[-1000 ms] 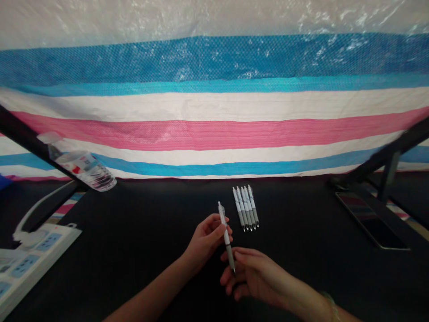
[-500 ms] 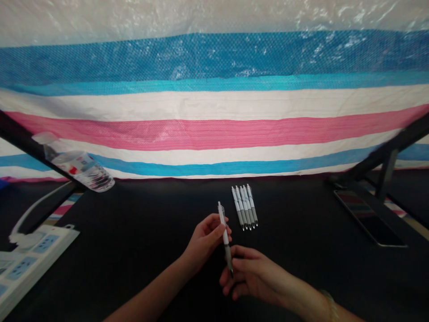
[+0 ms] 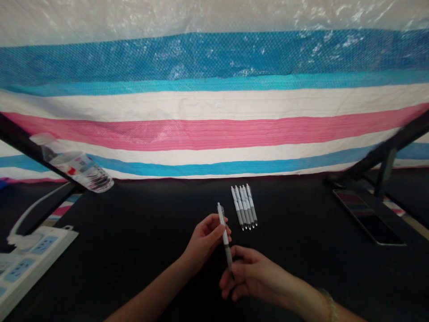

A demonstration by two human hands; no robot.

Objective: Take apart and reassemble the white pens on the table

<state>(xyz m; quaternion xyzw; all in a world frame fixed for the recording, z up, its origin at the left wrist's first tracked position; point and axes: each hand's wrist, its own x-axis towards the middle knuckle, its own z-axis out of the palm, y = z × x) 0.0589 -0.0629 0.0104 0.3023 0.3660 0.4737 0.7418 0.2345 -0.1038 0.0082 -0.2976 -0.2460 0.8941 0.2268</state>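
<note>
At the near left a power strip (image 3: 33,256) is parked, well clear of the hands. Toward the middle, the grey grip of a white pen (image 3: 225,238) is met by the right hand (image 3: 250,273), thumb alongside and fingers loosely curled; whether it's actually being pinched there can't be told. A bit farther off, the barrel is grasped between thumb and fingers by the left hand (image 3: 205,239), from the left side. The pen's long axis is slanted only slightly: clicker far and a touch left, tip near and a touch right, so the tip end is the right hand's side of things. Just past the hands, five matching pens (image 3: 245,207) are lined up on the black tabletop (image 3: 150,219), tips near, pretty much the same slant. A phone (image 3: 368,217) is laid well to the right, and a bottle (image 3: 83,172) can be seen far left, before a striped sheet (image 3: 214,134).
</note>
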